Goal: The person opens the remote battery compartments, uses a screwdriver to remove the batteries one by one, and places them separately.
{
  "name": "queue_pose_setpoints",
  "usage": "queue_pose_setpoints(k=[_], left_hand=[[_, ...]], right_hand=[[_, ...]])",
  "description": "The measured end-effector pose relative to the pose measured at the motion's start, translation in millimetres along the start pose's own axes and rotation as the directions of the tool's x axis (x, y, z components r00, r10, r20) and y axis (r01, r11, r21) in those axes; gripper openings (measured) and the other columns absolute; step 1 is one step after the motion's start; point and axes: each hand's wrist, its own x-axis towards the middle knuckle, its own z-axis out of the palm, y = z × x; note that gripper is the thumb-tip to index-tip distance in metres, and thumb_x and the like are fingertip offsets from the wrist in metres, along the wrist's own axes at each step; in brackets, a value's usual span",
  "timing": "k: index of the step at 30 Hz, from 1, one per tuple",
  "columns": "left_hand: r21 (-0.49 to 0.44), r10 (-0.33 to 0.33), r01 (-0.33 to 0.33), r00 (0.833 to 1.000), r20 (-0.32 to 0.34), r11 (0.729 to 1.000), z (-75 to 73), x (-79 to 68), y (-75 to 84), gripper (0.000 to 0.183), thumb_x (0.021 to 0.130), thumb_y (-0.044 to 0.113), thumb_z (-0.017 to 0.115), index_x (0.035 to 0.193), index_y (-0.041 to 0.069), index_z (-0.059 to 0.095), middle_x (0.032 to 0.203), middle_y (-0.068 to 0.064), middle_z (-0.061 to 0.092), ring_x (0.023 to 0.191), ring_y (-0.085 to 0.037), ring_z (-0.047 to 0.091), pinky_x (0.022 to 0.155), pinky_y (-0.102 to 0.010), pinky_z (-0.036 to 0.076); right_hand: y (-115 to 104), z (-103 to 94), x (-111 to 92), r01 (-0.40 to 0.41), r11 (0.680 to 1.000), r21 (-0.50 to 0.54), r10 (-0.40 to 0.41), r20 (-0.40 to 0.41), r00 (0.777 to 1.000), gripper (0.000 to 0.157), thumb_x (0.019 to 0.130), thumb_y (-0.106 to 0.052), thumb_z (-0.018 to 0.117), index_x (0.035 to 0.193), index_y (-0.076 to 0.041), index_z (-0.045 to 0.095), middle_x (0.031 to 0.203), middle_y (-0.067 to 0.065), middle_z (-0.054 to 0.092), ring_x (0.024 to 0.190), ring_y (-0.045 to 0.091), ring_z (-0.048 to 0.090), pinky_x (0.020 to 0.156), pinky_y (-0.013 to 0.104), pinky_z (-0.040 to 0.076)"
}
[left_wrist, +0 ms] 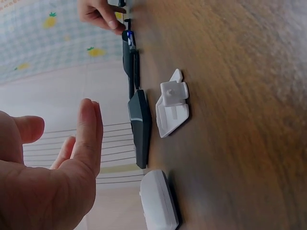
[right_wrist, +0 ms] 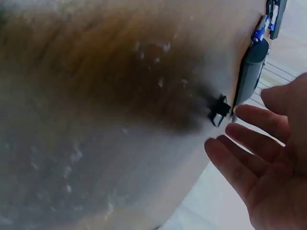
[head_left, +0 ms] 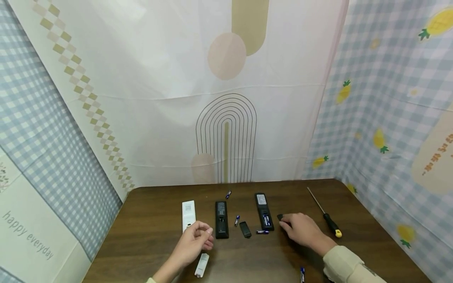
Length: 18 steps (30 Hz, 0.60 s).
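Observation:
My left hand (head_left: pixel 192 241) hovers with loosely bent fingers over the lower end of a white remote control (head_left: pixel 188 210), holding nothing. Just below it lies a white battery cover (head_left: pixel 201 265), inner side up in the left wrist view. My right hand (head_left: pixel 302 228) reaches down to the table, its fingertips right at a small black battery cover (head_left: pixel 280 217). In the right wrist view its fingers are spread loosely beside that cover (right_wrist: pixel 220 110). To its left a black remote control (head_left: pixel 261 200) lies back up, batteries (head_left: pixel 266 219) showing in its uncovered compartment.
Another black remote control (head_left: pixel 221 220) lies mid-table, its compartment uncovered. Near it are a second black cover (head_left: pixel 245 229) and loose batteries, one (head_left: pixel 237 220) beside it and another (head_left: pixel 262 232) to the right. A screwdriver (head_left: pixel 329 222) lies far right. Fabric-covered walls surround the table.

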Motion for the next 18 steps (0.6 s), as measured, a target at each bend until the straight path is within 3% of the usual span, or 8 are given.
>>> queue_pose_setpoints(k=[3, 6, 15, 18], left_hand=[[-0.007, -0.005, 0.005, 1.0, -0.008, 1.0, -0.7, -0.8, 0.4, 0.032, 0.109, 0.016, 0.061, 0.121, -0.012, 0.055, 0.1, -0.03, 0.073, 0.085, -0.035, 0.076, 0.075, -0.037, 0.067], [-0.016, -0.017, 0.017, 1.0, -0.014, 1.0, -2.3, -1.7, 1.0, 0.032, 0.109, 0.016, 0.062, 0.122, -0.012, 0.055, 0.099, -0.028, 0.073, 0.085, -0.034, 0.076, 0.076, -0.037, 0.067], [-0.005, -0.019, 0.019, 1.0, -0.02, 1.0, -4.4, 4.3, 0.0, 0.031, 0.109, 0.016, 0.061, 0.122, -0.011, 0.056, 0.101, -0.031, 0.072, 0.084, -0.033, 0.076, 0.074, -0.036, 0.067], [-0.012, -0.023, 0.023, 1.0, -0.011, 1.0, -2.8, 6.1, -0.8, 0.031, 0.109, 0.016, 0.061, 0.122, -0.011, 0.056, 0.1, -0.031, 0.073, 0.083, -0.031, 0.075, 0.074, -0.035, 0.067]], right_hand=[[1, -6.9, 1, 0.0, 1.0, -0.019, -0.002, -0.075, 0.997, 0.014, 0.102, -0.024, 0.073, 0.1, -0.015, 0.083, 0.1, 0.002, 0.083, 0.087, 0.019, 0.077, 0.08, 0.047, 0.064], [2, -15.3, -1, -0.019, 0.999, -0.026, 0.016, -0.108, 0.994, 0.017, 0.103, -0.027, 0.071, 0.101, -0.015, 0.083, 0.1, 0.001, 0.083, 0.086, 0.018, 0.077, 0.074, 0.043, 0.063], [6, -19.6, -8, -0.057, 0.997, -0.049, 0.049, -0.147, 0.988, 0.022, 0.104, -0.034, 0.07, 0.103, -0.016, 0.083, 0.103, 0.002, 0.083, 0.085, 0.018, 0.076, 0.071, 0.043, 0.062], [12, -18.3, -11, -0.076, 0.996, -0.049, 0.067, -0.168, 0.983, 0.024, 0.104, -0.032, 0.07, 0.107, -0.012, 0.082, 0.108, 0.007, 0.082, 0.09, 0.024, 0.077, 0.076, 0.048, 0.063]])
